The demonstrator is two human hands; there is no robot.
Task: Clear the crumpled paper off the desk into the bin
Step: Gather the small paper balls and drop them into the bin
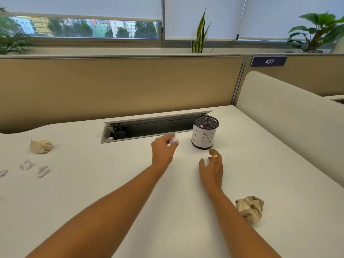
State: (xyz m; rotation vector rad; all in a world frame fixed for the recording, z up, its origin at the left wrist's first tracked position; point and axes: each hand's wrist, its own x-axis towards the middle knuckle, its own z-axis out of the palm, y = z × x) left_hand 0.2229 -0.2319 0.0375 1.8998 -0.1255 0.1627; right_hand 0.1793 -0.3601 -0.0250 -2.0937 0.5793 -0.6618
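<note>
A small black mesh bin (pixel 204 132) with a white label reading "IN" stands on the white desk (pixel 115 183), a white scrap showing inside it. My left hand (pixel 162 149) is just left of the bin, shut on a small white crumpled paper (pixel 173 140). My right hand (pixel 212 167) hovers in front of the bin, fingers apart, holding nothing. A brown crumpled paper (pixel 250 208) lies near my right forearm. Another brown crumpled ball (pixel 41 146) sits far left, with three small white scraps (pixel 27 164) (pixel 43 170) (pixel 3 173) below it.
An open cable tray slot (pixel 149 127) with a black plug runs behind the bin. Tan partition panels (pixel 119 84) close off the back, and a cream divider (pixel 290 116) borders the desk on the right. Plants stand by the window beyond.
</note>
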